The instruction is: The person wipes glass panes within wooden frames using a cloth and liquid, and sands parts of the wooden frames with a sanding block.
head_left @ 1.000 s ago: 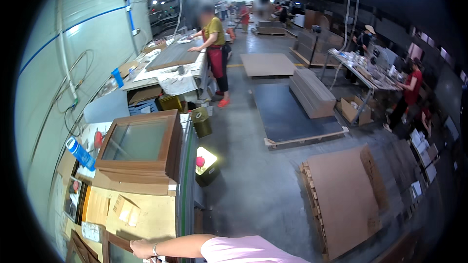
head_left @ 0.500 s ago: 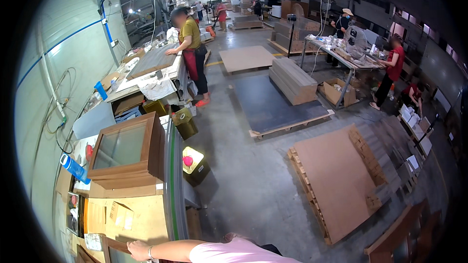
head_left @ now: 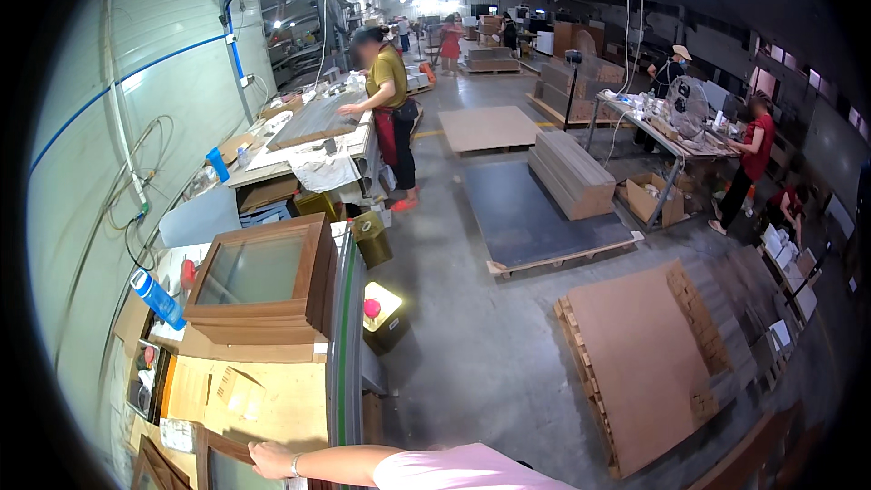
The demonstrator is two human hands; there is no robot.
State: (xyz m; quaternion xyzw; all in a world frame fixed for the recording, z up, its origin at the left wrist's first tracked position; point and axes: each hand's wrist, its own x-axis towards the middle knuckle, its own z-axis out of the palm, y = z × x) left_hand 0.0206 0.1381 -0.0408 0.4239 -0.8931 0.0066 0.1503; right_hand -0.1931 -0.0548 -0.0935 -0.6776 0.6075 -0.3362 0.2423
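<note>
At the bottom left, my right hand (head_left: 269, 460) reaches across from a pink sleeve, a band round its wrist. Its fingers are closed over the top edge of a brown wood-framed glass door (head_left: 210, 444), which runs out of the picture below. Beside that door, a white wrapped block (head_left: 179, 436) rests near the frame's corner. Another brown wooden frame (head_left: 156, 469) leans at the lower left. Just beyond lies bare tan board (head_left: 295, 390). Farther along the bench, several stacked wood-framed glass doors (head_left: 249, 269) stand. My left hand is out of the picture.
A blue bottle (head_left: 156, 299) stands left of the stack. A yellow-topped can (head_left: 385, 308) sits on the floor beside the bench. Rightward is a board-topped pallet (head_left: 635, 354); farther off, a dark panel (head_left: 522, 209) bears stacked boards. A co-worker (head_left: 390, 100) works at the bench ahead.
The whole scene has shifted right and slightly down as my view turned. My right hand keeps its hold on the wood-framed glass door.
</note>
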